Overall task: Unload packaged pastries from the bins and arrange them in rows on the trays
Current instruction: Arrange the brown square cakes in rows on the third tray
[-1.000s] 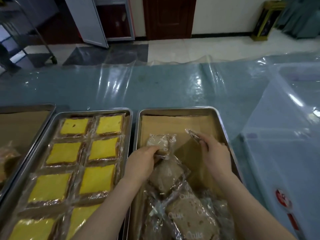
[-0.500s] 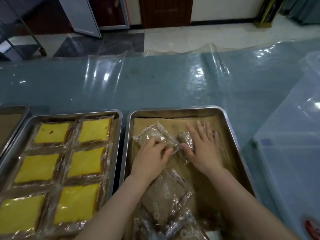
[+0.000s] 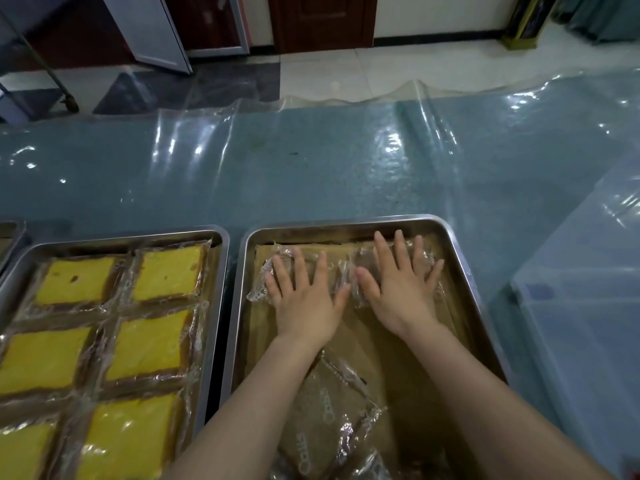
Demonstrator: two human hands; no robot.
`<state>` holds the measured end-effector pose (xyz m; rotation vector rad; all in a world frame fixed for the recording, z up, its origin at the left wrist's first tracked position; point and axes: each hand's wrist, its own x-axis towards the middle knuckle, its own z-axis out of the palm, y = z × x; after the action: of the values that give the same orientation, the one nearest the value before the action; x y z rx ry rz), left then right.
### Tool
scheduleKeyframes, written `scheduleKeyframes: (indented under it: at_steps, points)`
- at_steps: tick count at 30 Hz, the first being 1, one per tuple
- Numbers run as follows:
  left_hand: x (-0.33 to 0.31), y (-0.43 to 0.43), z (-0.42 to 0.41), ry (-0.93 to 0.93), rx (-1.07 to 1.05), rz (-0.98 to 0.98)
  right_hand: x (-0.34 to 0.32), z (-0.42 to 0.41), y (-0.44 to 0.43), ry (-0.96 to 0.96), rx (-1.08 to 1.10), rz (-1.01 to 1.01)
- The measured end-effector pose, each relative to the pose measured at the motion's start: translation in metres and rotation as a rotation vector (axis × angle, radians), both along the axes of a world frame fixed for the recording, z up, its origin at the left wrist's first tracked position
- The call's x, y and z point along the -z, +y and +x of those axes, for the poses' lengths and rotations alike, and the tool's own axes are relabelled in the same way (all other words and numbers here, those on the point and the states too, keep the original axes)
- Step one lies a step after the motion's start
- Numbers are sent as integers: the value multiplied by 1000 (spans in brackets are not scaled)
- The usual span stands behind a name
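A steel tray (image 3: pixel 460 271) lined with brown paper lies in front of me. At its far end, two clear-wrapped brown pastries lie side by side. My left hand (image 3: pixel 304 299) presses flat, fingers spread, on the left pastry (image 3: pixel 266 271). My right hand (image 3: pixel 403 289) rests flat on the right pastry (image 3: pixel 363 258) in the same way. Neither hand grips anything. More wrapped brown pastries (image 3: pixel 325 420) lie heaped at the tray's near end between my forearms.
To the left, a second steel tray (image 3: pixel 221 271) holds rows of wrapped yellow cake slices (image 3: pixel 166 271). A third tray's corner (image 3: pixel 14 230) shows at the far left. A translucent plastic bin (image 3: pixel 581 306) stands at the right. Clear plastic sheeting covers the blue table (image 3: pixel 311 168).
Both hands carried the two pastries from mid-tray to the far end and now lie flat on them, fingers spread. The view has tilted down and shifted right.
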<state>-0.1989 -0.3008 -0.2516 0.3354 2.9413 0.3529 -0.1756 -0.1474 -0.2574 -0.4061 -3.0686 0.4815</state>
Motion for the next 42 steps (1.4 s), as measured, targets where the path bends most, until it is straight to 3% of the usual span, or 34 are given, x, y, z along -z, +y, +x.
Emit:
scheduleKeyframes:
  at_steps: [3,5,10,16,19,23,26,31,37,42]
  points:
    - [-9,-2,9,85,37,220,-1,12,0,107,-48,77]
    - [-11,-17,21,117,131,263,3,26,-3,64,-64,90]
    - [3,-42,33,23,302,39,14,32,-6,-30,-80,116]
    - [5,-26,15,-6,263,-14,9,27,2,-19,-128,72]
    - [-3,-27,19,-27,273,22,-3,32,-1,37,-124,-9]
    - [-19,-49,56,9,264,172,-30,54,-7,221,-37,-328]
    - [-30,-72,94,-3,185,306,-41,85,-8,76,-12,-457]
    - [-37,-94,143,-51,139,312,-52,137,-10,-195,3,-580]
    - [-41,-106,167,-150,181,236,-68,179,-30,-314,-123,-597]
    - [-47,-100,178,-52,166,250,-73,188,-35,-286,-150,-682]
